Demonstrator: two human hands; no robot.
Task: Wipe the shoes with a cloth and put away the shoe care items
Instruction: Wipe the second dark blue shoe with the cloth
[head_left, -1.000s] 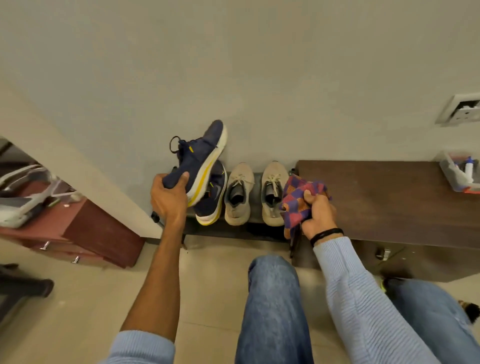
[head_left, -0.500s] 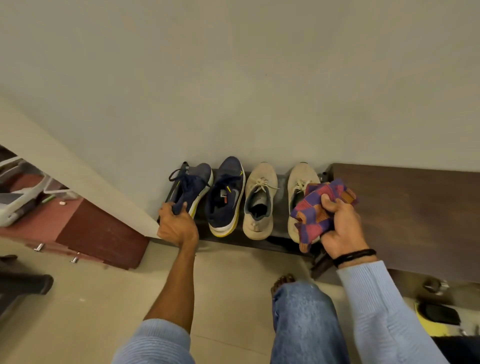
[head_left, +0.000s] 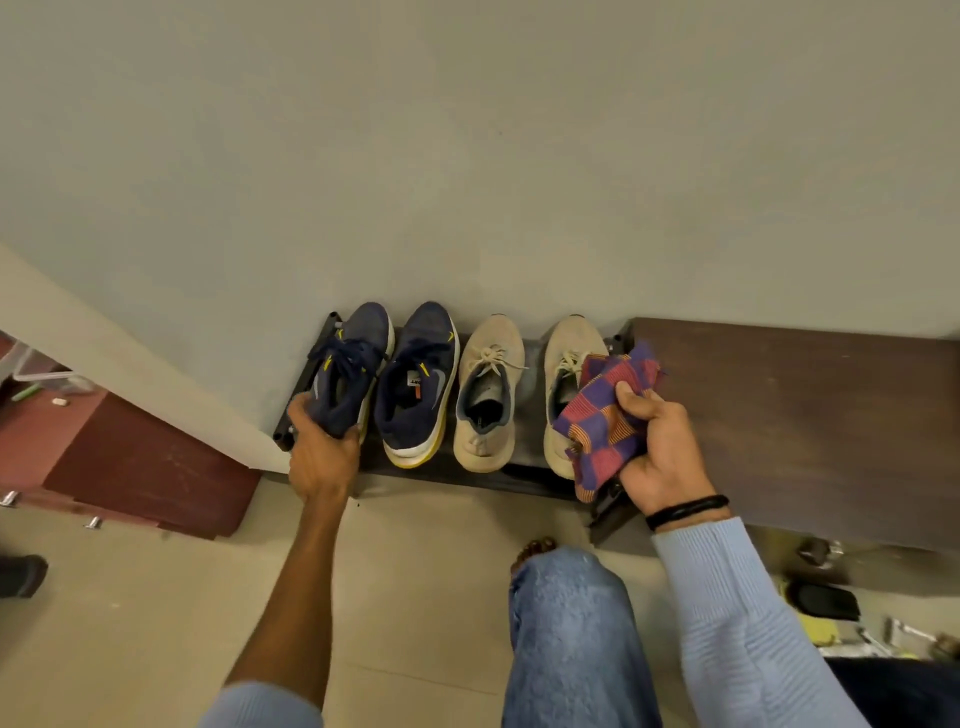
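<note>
Since one second ago the navy shoe (head_left: 363, 332) has come down: it was held high with its sole turned sideways, and now it stands on the shoe rack (head_left: 524, 475) at the left end of the row, just beside the second navy shoe (head_left: 421, 374), toe toward the wall. The left hand (head_left: 319, 457) has not let go; its grip is curled round the heel, and I cannot tell how hard it presses. The right hand (head_left: 665, 447) has kept its place, and its grip is closed on the checked cloth (head_left: 608, 415), which is bunched in the fist and hangs in front of the right beige shoe (head_left: 569, 338), covering part of it; whether it touches that shoe I cannot tell. The left beige shoe (head_left: 488, 364) stands free between the navy pair and this one. To the right of the rack is a dark brown tabletop (head_left: 805, 405). I judge that these sport shoes are light, so one hand lifts each easily. The knit upper looks soft and will give way, so the firmer heel or the sole edge is the better place to take hold while the other hand wipes. The cloth is soft and limp, and a loose corner could catch on the laces, so it is better kept gathered in the palm.
</note>
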